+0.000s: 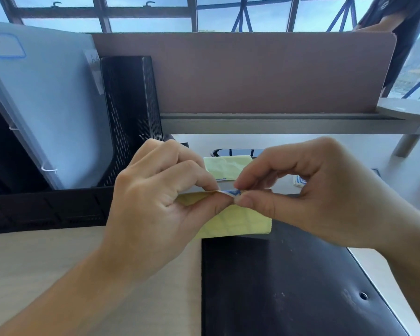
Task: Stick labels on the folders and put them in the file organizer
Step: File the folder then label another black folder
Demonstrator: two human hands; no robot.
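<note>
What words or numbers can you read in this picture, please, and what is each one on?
"A4": on the small white tag on the pale folder in the file organizer.
Blank, it seems: the blue-bordered label on that folder.
Unreadable: blue print on the peeling label pinched by the right hand, at the backing sheet the left hand holds.

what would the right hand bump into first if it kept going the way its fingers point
Its fingers point leftward, so the right hand would meet the left hand first; they pinch the label and yellow backing sheet nearly fingertip to fingertip. Depth is unclear, but they look level.
</note>
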